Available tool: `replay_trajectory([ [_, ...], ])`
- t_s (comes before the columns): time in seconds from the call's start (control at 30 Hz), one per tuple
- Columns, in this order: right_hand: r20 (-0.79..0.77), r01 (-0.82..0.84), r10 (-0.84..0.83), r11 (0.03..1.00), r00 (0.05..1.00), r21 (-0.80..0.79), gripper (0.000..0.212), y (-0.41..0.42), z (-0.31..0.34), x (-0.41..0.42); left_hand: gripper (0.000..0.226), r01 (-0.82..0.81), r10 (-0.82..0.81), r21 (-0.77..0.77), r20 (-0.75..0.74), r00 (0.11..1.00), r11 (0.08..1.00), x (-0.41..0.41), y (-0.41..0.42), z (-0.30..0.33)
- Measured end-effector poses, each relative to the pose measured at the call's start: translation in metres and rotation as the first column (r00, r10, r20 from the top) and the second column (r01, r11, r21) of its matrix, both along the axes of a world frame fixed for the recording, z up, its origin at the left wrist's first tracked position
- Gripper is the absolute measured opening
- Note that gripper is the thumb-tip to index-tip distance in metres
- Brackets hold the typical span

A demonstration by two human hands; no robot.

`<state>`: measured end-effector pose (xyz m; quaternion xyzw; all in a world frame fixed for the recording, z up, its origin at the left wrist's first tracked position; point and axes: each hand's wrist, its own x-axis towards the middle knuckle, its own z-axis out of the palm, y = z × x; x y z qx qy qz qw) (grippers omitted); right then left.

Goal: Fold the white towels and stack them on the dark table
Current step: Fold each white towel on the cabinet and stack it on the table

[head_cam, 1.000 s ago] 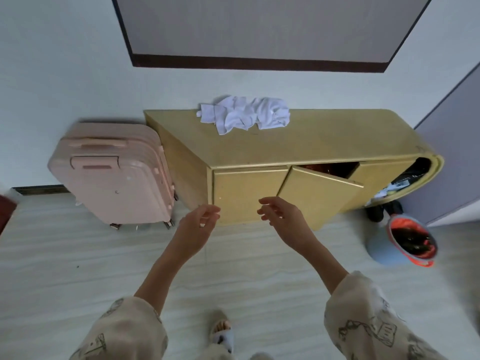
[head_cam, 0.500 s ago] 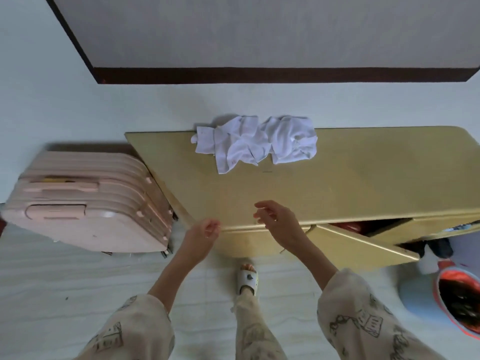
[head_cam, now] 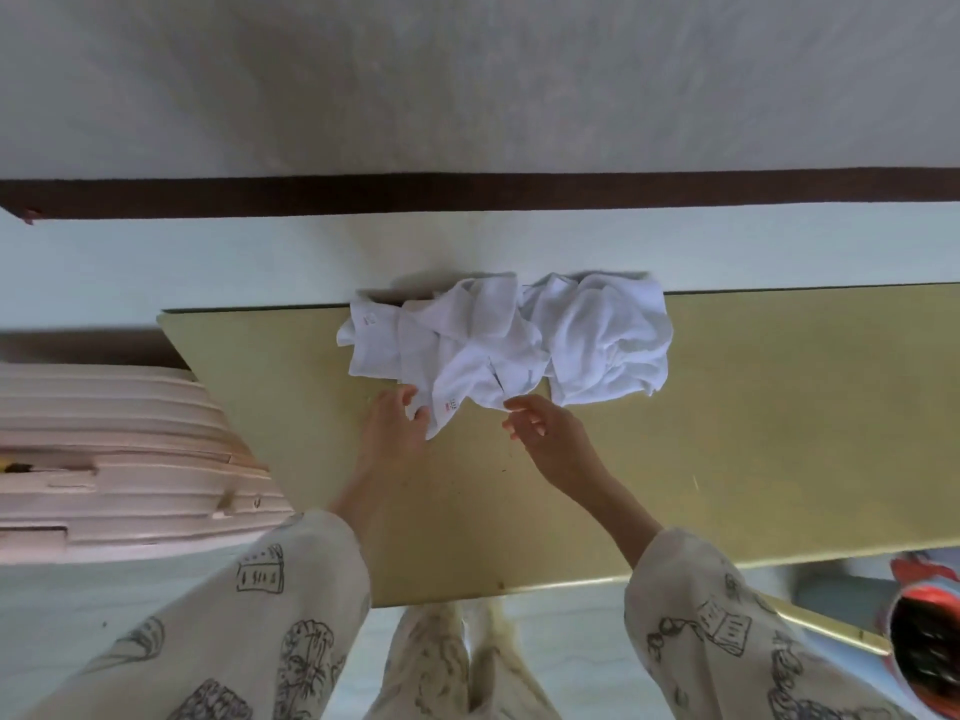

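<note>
Hands reaching a crumpled heap of white towels (head_cam: pixel 506 345) at the back of the yellow cabinet top (head_cam: pixel 753 433), against the wall.

The towels look light, soft and floppy; a corner or hem is probably the best place to grip. The left hand (head_cam: pixel 392 426) touches the nearest hanging corner, fingers loosely spread; whether it pinches, I cannot tell. The right hand (head_cam: pixel 545 433) hovers just beside the heap, fingers relaxed, holding nothing.
</note>
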<state>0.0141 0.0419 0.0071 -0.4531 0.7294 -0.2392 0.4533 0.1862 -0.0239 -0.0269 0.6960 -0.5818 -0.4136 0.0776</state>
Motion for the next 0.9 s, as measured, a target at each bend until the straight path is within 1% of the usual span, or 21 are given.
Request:
replay_trajectory([
  [0.1, 0.002, 0.05, -0.05, 0.999, 0.999, 0.006, 0.021, -0.017, -0.008, -0.003, 0.036, 0.026, -0.024, 0.035, -0.042, 0.999, 0.999, -0.018, -0.026, -0.019],
  [0.17, -0.012, 0.051, -0.051, 0.999, 0.999, 0.017, 0.021, -0.027, -0.012, -0.004, 0.019, 0.08, -0.08, 0.017, -0.01, 0.997, 0.997, -0.028, -0.037, -0.031],
  [0.2, -0.028, 0.037, -0.036, 0.999, 0.999, 0.021, 0.022, -0.032, -0.012, -0.004, 0.02, 0.084, -0.084, -0.028, 0.012, 0.996, 0.996, -0.032, -0.042, -0.034],
  [0.23, -0.049, 0.018, -0.017, 1.0, 0.999, 0.025, 0.022, -0.035, -0.012, -0.003, 0.026, 0.079, -0.077, -0.095, 0.029, 0.997, 0.992, -0.036, -0.046, -0.031],
  [0.27, -0.074, 0.005, -0.003, 1.0, 0.997, 0.027, 0.023, -0.038, -0.012, -0.003, 0.026, 0.08, -0.076, -0.172, 0.03, 0.997, 0.982, -0.039, -0.049, -0.025],
  [0.3, -0.091, 0.006, -0.004, 1.0, 0.996, 0.02, 0.024, -0.04, -0.011, -0.003, 0.022, 0.095, -0.094, -0.256, 0.013, 0.995, 0.962, -0.041, -0.051, -0.016],
  [0.37, -0.125, 0.02, -0.026, 0.999, 0.992, -0.043, 0.032, -0.047, -0.006, -0.003, 0.015, 0.192, -0.223, -0.365, -0.045, 0.974, 0.911, -0.04, -0.055, 0.008],
  [0.43, -0.227, -0.014, -0.019, 0.99, 0.974, -0.141, 0.05, -0.059, 0.003, -0.003, 0.017, 0.337, -0.399, -0.415, -0.071, 0.914, 0.845, -0.037, -0.061, 0.041],
  [0.47, -0.296, -0.052, -0.005, 0.982, 0.955, -0.182, 0.058, -0.067, 0.008, -0.002, 0.019, 0.389, -0.46, -0.44, -0.062, 0.886, 0.809, -0.035, -0.065, 0.057],
  [0.5, -0.361, -0.091, 0.009, 0.973, 0.933, -0.211, 0.061, -0.077, 0.016, 0.0, 0.021, 0.415, -0.497, -0.48, -0.051, 0.866, 0.773, -0.034, -0.07, 0.073],
  [0.57, -0.458, -0.146, 0.019, 0.959, 0.889, -0.243, 0.053, -0.096, 0.036, 0.006, 0.024, 0.444, -0.544, -0.541, -0.032, 0.838, 0.715, -0.034, -0.08, 0.104],
  [0.63, -0.499, -0.165, 0.017, 0.953, 0.867, -0.254, 0.041, -0.11, 0.057, 0.007, 0.025, 0.456, -0.578, -0.573, -0.038, 0.815, 0.681, -0.032, -0.09, 0.129],
  [0.77, -0.476, -0.149, 0.012, 0.956, 0.879, -0.252, 0.032, -0.107, 0.091, -0.006, 0.027, 0.403, -0.566, -0.628, -0.072, 0.821, 0.665, -0.02, -0.102, 0.162],
  [0.87, -0.341, -0.147, 0.06, 0.961, 0.938, -0.236, 0.027, -0.092, 0.112, -0.018, 0.019, 0.391, -0.546, -0.613, -0.079, 0.834, 0.686, -0.013, -0.105, 0.175],
  [0.9, -0.322, -0.153, 0.071, 0.959, 0.944, -0.239, 0.026, -0.088, 0.118, -0.023, 0.017, 0.388, -0.541, -0.61, -0.081, 0.837, 0.692, -0.012, -0.106, 0.178],
])
